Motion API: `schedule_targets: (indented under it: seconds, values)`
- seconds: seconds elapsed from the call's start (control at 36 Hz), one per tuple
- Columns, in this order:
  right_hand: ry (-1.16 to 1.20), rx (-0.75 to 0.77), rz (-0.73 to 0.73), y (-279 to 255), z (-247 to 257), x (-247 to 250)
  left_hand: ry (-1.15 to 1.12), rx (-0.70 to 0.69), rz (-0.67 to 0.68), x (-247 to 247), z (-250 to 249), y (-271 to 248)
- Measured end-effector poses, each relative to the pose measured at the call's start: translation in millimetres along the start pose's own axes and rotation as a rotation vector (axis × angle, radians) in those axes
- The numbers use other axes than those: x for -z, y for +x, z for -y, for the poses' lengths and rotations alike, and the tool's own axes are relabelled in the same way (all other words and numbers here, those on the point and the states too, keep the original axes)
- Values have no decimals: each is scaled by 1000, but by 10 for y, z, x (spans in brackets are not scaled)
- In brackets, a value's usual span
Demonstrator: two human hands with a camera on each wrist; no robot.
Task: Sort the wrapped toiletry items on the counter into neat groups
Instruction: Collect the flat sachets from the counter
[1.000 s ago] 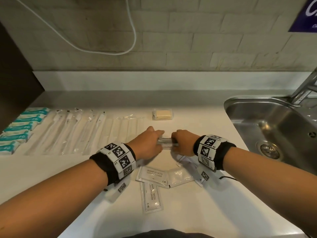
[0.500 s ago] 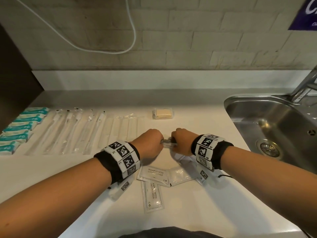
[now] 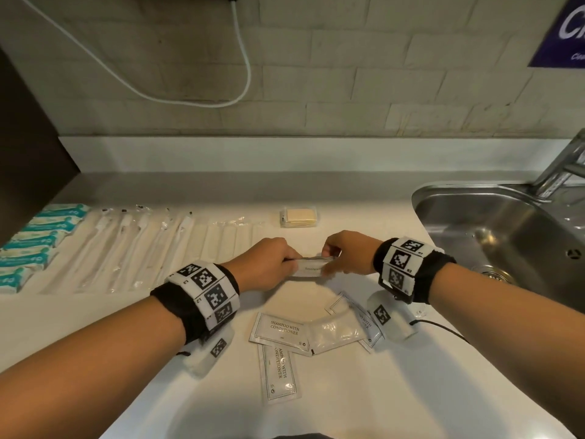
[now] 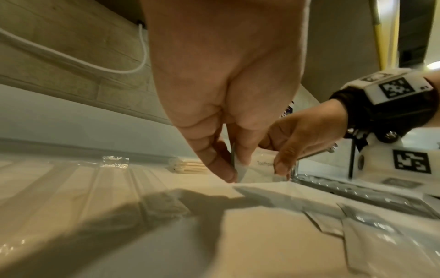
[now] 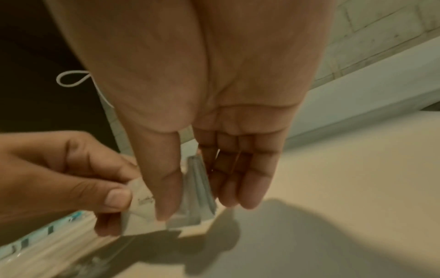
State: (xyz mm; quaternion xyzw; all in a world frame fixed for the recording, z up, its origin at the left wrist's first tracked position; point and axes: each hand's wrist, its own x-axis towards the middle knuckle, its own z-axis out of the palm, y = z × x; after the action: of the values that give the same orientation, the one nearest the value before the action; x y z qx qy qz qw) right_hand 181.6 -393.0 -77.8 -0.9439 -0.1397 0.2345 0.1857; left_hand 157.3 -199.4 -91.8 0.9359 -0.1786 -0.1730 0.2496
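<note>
Two hands meet over the counter, pinching a small stack of white sachets between them: the left hand grips the stack's left end with thumb and fingers, the right hand its right end. The stack stands on edge, seemingly just touching the counter. Nearer the body than the hands lie loose shampoo sachets. Left of the left hand sit rows of wrapped toothbrushes and teal packets. Beyond the hands lies a yellow packet; the sink is right of the right hand.
</note>
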Motion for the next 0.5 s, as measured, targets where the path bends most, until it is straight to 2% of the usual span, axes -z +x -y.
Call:
schedule_targets:
  seconds: [0.14, 0.31, 0.5]
  values:
    - [164, 1, -5, 85, -46, 158, -134, 37, -50, 144, 31, 60]
    - [417, -71, 4, 245, -58, 232, -358, 203, -201, 170, 86, 258]
    - [456, -194, -88, 428, -49, 182, -505, 417, -347, 106, 118, 475]
